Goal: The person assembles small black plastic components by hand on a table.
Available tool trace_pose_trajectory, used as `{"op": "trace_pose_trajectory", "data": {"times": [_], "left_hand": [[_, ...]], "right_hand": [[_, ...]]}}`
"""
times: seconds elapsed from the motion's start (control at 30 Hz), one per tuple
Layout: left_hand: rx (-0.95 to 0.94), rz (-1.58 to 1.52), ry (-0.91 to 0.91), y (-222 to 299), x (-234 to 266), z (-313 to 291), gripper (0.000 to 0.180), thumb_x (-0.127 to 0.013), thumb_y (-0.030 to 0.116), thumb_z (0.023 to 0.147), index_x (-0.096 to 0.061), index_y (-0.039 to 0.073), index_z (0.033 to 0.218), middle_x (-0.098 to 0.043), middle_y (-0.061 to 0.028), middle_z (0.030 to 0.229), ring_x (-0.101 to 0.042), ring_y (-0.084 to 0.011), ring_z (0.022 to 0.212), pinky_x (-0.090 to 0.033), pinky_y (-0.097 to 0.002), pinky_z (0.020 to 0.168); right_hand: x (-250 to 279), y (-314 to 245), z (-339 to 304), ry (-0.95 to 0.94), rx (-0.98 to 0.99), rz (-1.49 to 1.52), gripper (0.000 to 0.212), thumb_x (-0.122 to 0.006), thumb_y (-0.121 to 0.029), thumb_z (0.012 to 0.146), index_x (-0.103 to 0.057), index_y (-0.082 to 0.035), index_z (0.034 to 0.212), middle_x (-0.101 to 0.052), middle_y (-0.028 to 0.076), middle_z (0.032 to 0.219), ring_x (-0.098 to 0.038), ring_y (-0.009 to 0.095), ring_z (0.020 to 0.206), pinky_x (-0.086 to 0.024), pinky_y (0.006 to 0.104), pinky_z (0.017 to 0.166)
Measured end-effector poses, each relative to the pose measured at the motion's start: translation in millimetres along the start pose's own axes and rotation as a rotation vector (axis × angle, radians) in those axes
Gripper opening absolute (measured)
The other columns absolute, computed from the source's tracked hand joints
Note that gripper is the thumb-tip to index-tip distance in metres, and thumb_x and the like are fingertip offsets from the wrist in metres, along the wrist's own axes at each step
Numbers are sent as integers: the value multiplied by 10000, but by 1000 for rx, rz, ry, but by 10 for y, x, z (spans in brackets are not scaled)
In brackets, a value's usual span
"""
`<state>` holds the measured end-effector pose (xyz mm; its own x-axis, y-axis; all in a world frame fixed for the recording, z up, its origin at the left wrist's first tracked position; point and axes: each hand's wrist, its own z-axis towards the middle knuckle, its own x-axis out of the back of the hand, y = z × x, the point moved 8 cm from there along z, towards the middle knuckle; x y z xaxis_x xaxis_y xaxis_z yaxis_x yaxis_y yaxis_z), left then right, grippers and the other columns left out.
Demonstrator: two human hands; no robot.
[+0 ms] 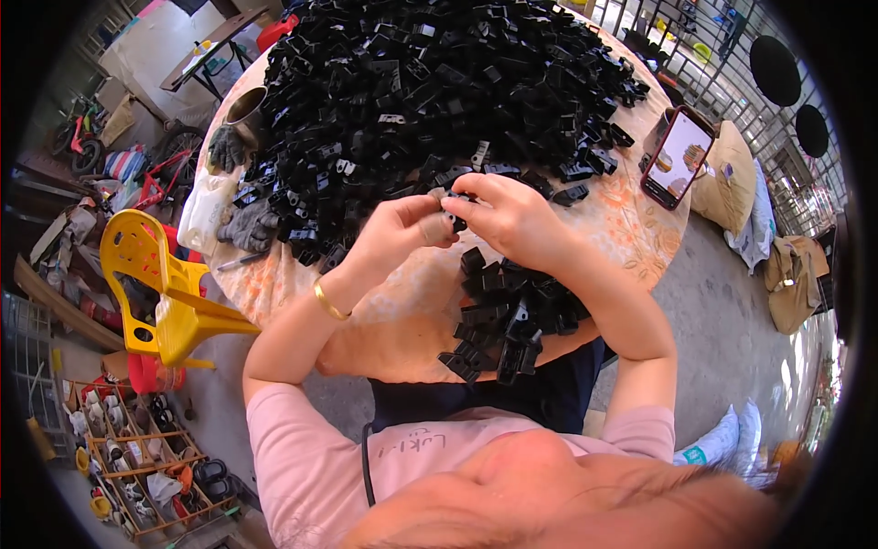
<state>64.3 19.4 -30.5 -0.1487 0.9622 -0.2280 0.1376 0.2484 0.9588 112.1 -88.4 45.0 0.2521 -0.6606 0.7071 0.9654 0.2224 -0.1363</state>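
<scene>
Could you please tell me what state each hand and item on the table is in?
left hand: pinching the small black part
right hand: gripping the small black part
small black part: held above the table
phone: propped up, screen lit
large pile of black parts: heaped loosely

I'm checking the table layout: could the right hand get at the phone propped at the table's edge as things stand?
Probably yes. The phone stands on the right hand's own side, with only bare patterned tabletop and a few stray black clips between them. But both hands are pinching a small black part, which it would have to release first.
</scene>
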Motion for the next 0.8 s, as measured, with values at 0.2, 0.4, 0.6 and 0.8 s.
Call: {"op": "trace_pose_trajectory", "data": {"times": [0.2,0.4,0.6,0.8], "left_hand": [[-234,326,111,211,-46,-87,374,-668,87,788,-546,-54,1112,-604,-22,949,-534,-47,863,-464,-210,742],[-218,322,49,217,-131,-118,355,-596,-15,818,-514,-61,1160,-621,-62,956,-574,-75,846,-481,-213,763],[-298,849,-44,259,-348,-211,303,-739,107,713,-613,-5,965,-613,-53,838,-548,-118,785,-452,-250,685],[-359,798,-186,264,-329,-176,298,-736,173,706,-620,12,928,-567,-72,935,-503,-231,887,-429,-325,765]], "right_hand": [[3,258,37,18,-309,426,398,-697,-52,692,-587,-6,1072,-569,115,1007,-592,214,839,-499,289,713],[-128,422,-50,-161,-340,668,279,-694,-85,749,-625,20,998,-634,84,867,-597,148,784,-489,248,702],[-71,911,-297,-238,-734,644,238,-648,-156,814,-639,-19,1008,-644,36,788,-573,89,675,-476,227,642],[-44,846,-352,-367,-515,-198,241,-699,-232,718,-638,-70,885,-616,74,793,-595,221,750,-486,311,692]]}}
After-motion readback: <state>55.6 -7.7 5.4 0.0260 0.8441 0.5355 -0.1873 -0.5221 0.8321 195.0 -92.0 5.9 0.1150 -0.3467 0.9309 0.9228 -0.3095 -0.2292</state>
